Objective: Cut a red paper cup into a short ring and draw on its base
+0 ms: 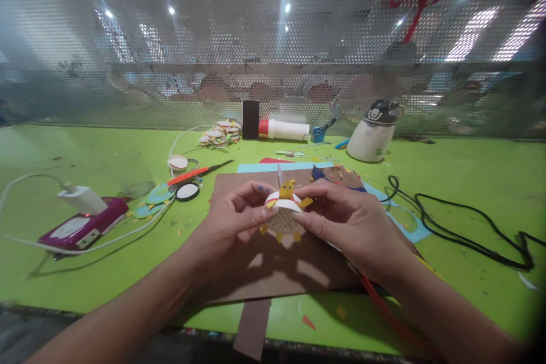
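Note:
Between my two hands is a small round paper craft animal (pixel 286 217), with a speckled pale disc, a white and red rim, and yellow cut-out head and feet. My left hand (pixel 241 210) pinches its left edge between thumb and fingers. On the other side, my right hand (pixel 341 210) grips the right edge, thumb in front. The craft is held up over a brown board (pixel 273 278), on which the hands cast shadows. Just behind its yellow head, the tip of a pen-like stick (pixel 280 172) shows. The fingers behind the craft are partly hidden.
An orange-handled cutter (pixel 187 176) and blue-green paper discs (pixel 160 199) lie left, near a purple power strip (pixel 91 224). A black cable (pixel 469 244) loops at right. Along the back stand a dark phone-like block (pixel 250 119), a white-red cup stack (pixel 285 129) and a penguin-shaped container (pixel 373 133).

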{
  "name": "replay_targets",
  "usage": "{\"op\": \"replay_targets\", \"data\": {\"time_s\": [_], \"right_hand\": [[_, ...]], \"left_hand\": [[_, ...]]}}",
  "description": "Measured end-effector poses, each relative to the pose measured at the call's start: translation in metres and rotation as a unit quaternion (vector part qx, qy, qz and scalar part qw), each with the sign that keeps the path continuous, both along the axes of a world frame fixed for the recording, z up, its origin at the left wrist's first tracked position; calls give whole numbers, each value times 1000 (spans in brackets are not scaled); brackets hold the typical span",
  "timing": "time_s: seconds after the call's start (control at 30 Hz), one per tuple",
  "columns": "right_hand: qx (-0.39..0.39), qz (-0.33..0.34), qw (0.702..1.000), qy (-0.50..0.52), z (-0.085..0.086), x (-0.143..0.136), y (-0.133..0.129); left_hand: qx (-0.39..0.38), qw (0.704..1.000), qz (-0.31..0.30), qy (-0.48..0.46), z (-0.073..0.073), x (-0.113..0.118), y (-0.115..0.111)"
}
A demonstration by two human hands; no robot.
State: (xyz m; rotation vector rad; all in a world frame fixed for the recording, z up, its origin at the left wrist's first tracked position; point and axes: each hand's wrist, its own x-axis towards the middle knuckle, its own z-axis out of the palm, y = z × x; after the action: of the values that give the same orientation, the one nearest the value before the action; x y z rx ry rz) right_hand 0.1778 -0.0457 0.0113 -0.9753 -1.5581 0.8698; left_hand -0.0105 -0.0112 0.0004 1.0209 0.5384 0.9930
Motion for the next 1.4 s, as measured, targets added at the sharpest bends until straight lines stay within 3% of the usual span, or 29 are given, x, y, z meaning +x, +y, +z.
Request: {"op": "replay_targets", "data": {"time_s": [0.23,0.43,0.9,1.1,1.4], "right_hand": [[-21,3,1000,0,-2,-1,1],[-69,16,997,7,-2,-1,1],[-33,69,996,33,-14,8,10],[-16,55,998,25,-15,7,11],[-73,45,994,70,-14,6,14]], "left_hand": [[-9,999,-31,19,1,3,-3],[-21,999,-18,21,-1,6,-5],[-35,999,-30,17,-1,-2,0],[-59,997,-26,39,-2,-1,1],[-32,999,-15,24,-6,-1,4]]}}
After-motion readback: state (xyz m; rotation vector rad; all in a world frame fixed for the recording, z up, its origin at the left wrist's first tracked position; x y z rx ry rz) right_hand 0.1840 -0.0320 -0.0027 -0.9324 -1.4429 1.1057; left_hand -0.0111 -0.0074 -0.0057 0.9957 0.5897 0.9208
